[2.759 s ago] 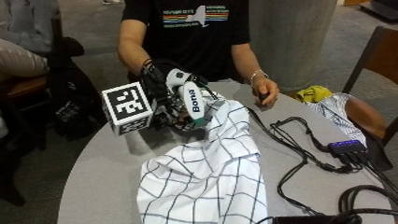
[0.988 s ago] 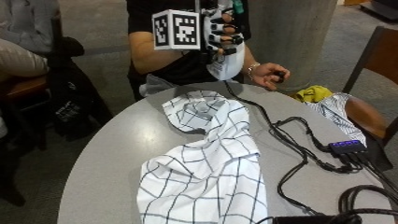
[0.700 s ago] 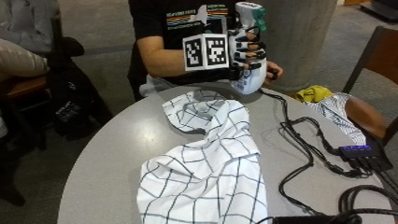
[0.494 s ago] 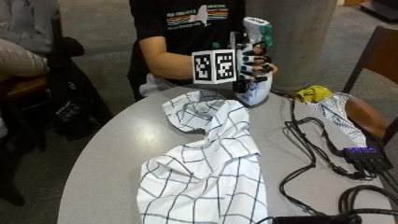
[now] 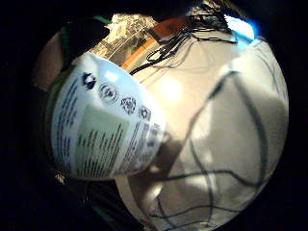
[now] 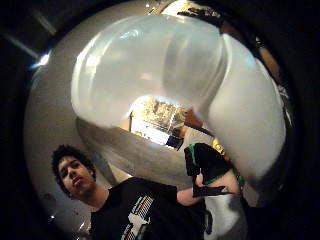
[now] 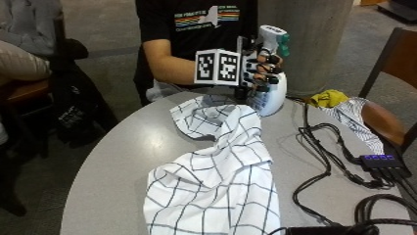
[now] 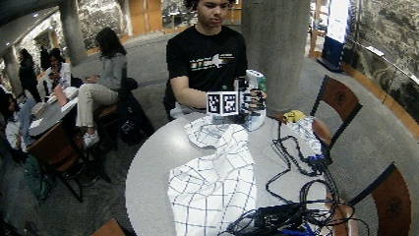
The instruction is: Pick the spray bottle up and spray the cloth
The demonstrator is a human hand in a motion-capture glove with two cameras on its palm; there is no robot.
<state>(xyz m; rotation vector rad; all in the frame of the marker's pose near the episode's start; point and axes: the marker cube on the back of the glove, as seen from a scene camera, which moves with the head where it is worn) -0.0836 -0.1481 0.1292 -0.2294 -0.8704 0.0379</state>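
Right hand (image 7: 259, 68) holds spray bottle (image 7: 270, 95) upright at desk's (image 7: 124, 161) far edge.
Fingers (image 7: 266, 73) curled round bottle neck; bottle base just beside the checked cloth (image 7: 218, 166), which lies spread toward the near edge.

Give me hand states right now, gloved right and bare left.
Gloved right hand: fingers curled round the white plastic spray bottle with the teal nozzle, holding it beside the white checked cloth.
Bare left hand: no view shows it clearly; cannot tell.
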